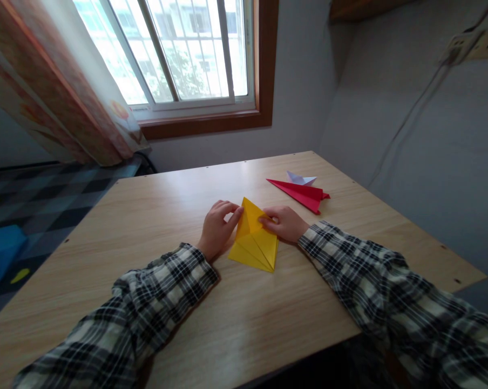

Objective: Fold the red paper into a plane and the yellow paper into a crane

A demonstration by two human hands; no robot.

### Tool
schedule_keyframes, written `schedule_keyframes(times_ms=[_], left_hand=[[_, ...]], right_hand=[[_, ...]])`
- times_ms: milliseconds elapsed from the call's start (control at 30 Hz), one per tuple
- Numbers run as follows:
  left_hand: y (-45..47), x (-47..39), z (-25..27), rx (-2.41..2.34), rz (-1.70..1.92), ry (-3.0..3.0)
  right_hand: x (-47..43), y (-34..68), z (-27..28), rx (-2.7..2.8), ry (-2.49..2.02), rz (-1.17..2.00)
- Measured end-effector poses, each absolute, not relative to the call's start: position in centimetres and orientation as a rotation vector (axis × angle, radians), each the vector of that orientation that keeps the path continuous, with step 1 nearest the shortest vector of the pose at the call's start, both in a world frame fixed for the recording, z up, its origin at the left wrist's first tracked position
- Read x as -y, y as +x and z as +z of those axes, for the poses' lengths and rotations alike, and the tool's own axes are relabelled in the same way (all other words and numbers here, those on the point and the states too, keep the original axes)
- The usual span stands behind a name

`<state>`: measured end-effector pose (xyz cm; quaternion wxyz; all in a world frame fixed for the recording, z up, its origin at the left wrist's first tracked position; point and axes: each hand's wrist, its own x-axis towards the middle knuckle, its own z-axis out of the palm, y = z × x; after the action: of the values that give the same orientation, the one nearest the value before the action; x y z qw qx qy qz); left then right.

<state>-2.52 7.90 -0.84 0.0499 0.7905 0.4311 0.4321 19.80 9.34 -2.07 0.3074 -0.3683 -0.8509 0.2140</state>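
Yellow folded paper point(255, 248) is between the two hands over the middle of the wooden surface point(211, 335), its point facing the window point(187, 59). The left hand's point(219, 227) fingers pinch its upper left edge, while the right hand's point(287, 222) fingers grip the right edge. Beyond the right hand lie a red paper plane point(303, 195) and, just behind it, a white folded paper point(301, 179).

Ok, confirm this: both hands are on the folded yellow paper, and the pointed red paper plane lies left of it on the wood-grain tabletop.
Wrong side: the head view shows the red paper plane right of the yellow paper, on the wood-grain tabletop. The rest stands.
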Motion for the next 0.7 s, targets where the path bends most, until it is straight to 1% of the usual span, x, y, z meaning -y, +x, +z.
schedule_keyframes(times_ms=[200,433,700], left_hand=[[-2.29,-8.34,-0.94,-1.319,1.31,2.409],[-2.17,-8.4,-1.01,-1.306,1.169,2.477],[-2.39,-8.78,-1.41,-1.347,1.126,2.477]], right_hand=[[-9.51,19.81,-2.29,2.175,-1.03,0.563],[-9.86,20.34,-2.34,2.069,-1.076,0.597],[-9.81,20.31,-2.25,2.038,-1.103,0.607]])
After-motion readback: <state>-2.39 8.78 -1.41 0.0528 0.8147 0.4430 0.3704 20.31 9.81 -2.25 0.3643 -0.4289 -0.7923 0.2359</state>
